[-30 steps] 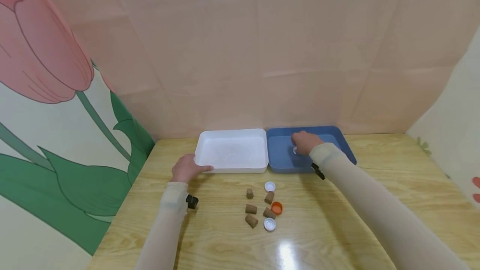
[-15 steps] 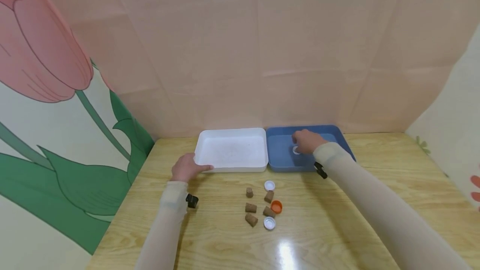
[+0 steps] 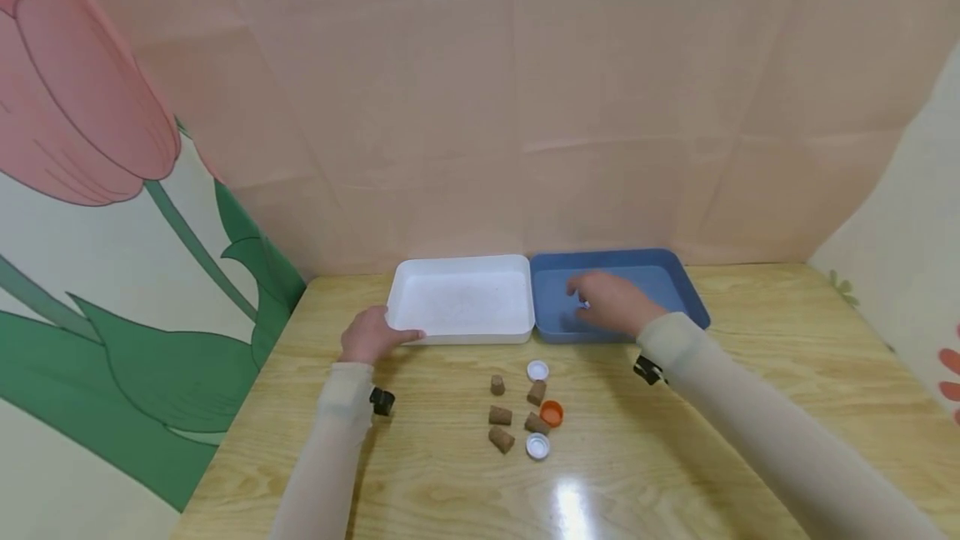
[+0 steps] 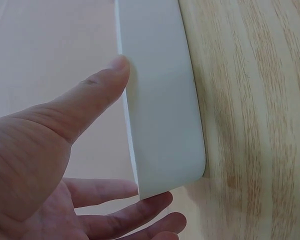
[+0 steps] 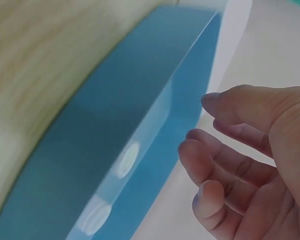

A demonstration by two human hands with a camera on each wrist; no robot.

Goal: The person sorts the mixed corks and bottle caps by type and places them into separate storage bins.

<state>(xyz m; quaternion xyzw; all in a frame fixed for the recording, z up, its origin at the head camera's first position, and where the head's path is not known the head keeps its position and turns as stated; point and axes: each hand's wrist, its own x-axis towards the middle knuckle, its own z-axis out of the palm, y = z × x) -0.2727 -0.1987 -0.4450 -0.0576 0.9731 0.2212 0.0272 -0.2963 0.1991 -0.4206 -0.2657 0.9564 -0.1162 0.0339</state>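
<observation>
My left hand (image 3: 369, 335) holds the front left corner of a white tray (image 3: 473, 339). In the left wrist view its thumb lies on the front rim and its fingertips reach the side by the corner. Above a blue tray (image 3: 548, 338) hovers my right hand (image 3: 617, 303), thumb and fingers parted with nothing between them. Two white round caps (image 5: 127, 160) show inside the blue tray in the right wrist view; my right hand mostly hides them from the head camera.
In front of the trays, several brown corks (image 3: 500, 415) lie on the wooden table (image 3: 435, 482). Among them are an orange bottle cap (image 3: 551, 413) and two white bottle caps (image 3: 537, 446). The trays stand side by side against a pinkish sheet (image 3: 420, 148).
My right hand has let go of a white cap in the blue tray and drawn back slightly towards me, its fingers spreading. My left hand has stayed at the white tray.
</observation>
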